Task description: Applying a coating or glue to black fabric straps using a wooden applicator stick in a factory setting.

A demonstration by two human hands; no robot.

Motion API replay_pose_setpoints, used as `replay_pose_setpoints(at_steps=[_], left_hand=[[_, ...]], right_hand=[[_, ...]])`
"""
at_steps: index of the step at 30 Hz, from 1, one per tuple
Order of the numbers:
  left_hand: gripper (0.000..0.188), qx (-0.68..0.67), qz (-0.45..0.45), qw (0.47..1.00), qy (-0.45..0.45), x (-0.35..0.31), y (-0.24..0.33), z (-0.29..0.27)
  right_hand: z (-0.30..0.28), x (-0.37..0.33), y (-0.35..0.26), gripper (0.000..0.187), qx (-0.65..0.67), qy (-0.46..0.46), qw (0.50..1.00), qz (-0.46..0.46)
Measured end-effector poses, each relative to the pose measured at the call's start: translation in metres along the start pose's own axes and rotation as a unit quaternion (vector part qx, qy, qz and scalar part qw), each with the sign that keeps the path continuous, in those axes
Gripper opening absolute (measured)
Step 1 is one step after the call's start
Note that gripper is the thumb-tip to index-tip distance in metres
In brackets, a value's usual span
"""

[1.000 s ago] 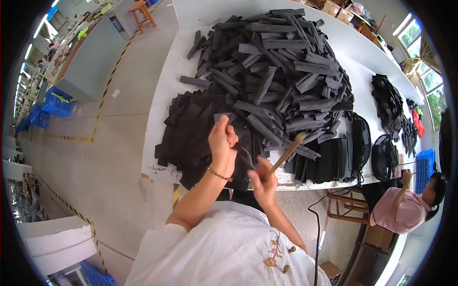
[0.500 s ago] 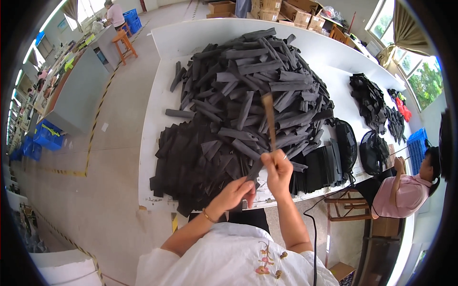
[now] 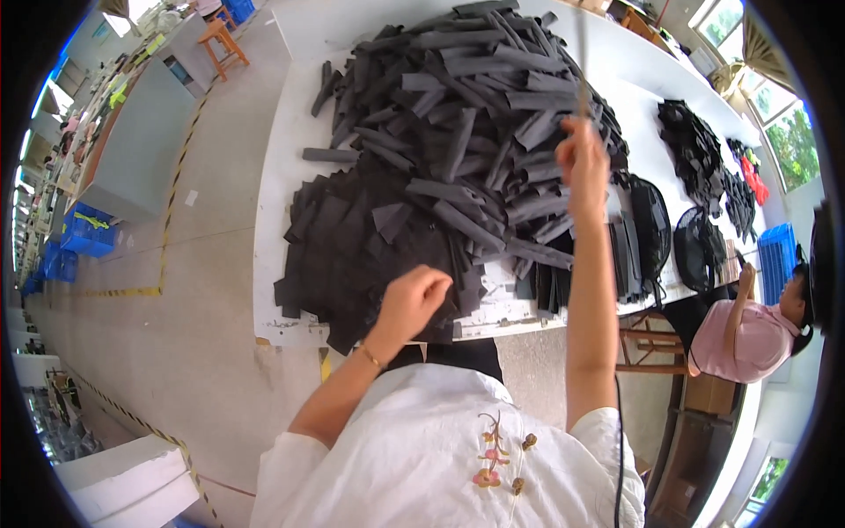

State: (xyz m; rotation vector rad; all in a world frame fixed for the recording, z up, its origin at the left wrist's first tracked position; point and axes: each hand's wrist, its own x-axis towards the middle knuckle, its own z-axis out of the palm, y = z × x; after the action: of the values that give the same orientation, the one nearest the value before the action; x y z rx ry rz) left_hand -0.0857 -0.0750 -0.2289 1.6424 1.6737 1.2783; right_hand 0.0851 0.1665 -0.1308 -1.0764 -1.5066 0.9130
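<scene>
My right hand (image 3: 584,167) is stretched out over the right side of a heap of dark grey fabric tubes (image 3: 458,132). It is closed around a thin brown stick (image 3: 582,79), which points away from me and is smeared by motion. Lower and to the left, my left hand (image 3: 414,304) hovers at or on a pile of flat black fabric pieces (image 3: 352,251) near the table's front edge. Its fingers are curled together, and whatever they may hold is hidden.
The white table (image 3: 280,176) has a raised back wall. Right of the heap stand a row of upright black pieces (image 3: 627,255) and black mesh bags (image 3: 651,229). A seated person in pink (image 3: 739,339) works at the right. A black cable (image 3: 619,440) hangs beside my right arm.
My right hand has swung forward and right with the stick, away from my left hand. My left hand has drawn left, its fingers now curled. The whole view has shifted.
</scene>
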Motion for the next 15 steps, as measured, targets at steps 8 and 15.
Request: replay_pose_setpoints(at_steps=[8, 15], left_hand=[[0.013, 0.184, 0.24, 0.943, -0.14, 0.062, -0.03, 0.022], [0.009, 0.119, 0.201, 0.952, -0.199, 0.089, -0.031, 0.024]], right_hand=[[-0.057, -0.21, 0.088, 0.02, -0.024, -0.045, 0.986, 0.157], [-0.113, -0.28, 0.078, 0.011, -0.253, -0.054, 0.966, 0.0]])
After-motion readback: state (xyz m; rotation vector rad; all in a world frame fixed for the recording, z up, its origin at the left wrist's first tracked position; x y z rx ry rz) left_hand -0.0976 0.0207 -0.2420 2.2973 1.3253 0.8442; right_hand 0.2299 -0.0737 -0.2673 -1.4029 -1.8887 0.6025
